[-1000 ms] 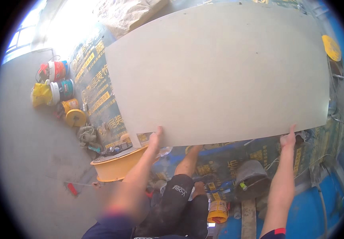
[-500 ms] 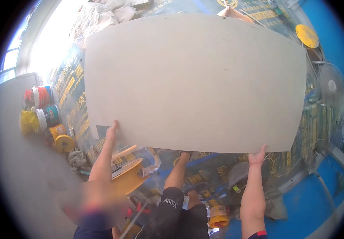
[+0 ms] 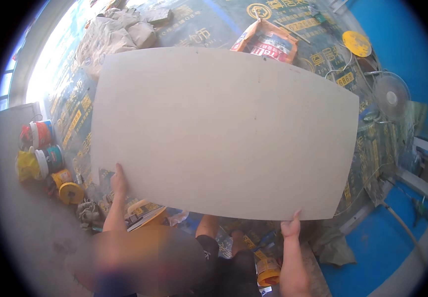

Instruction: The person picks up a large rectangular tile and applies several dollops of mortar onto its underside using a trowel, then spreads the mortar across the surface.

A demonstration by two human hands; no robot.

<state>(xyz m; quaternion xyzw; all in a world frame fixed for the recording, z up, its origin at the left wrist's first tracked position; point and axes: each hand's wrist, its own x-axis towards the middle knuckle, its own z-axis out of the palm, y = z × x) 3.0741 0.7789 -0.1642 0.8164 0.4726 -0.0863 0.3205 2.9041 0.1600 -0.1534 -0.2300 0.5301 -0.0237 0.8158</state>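
Note:
A large, flat beige board stretches across the middle of the view, with a small rectangular notch cut near its near left corner. My left hand grips the near edge beside that notch, thumb laid over the top face. Toward the near right corner, my right hand holds the same edge, its thumb pointing up at the rim. The fingers of both hands are mostly hidden beneath the board.
Printed dark green sheeting covers the floor. An orange bag and crumpled beige sacks lie past the far edge. Paint buckets line the left; a fan stands right. A yellow-orange bucket sits near my legs.
The board and both hands have shifted nearer and slightly left in view, with the board's right side dipping lower. More of the orange bag shows behind its far edge.

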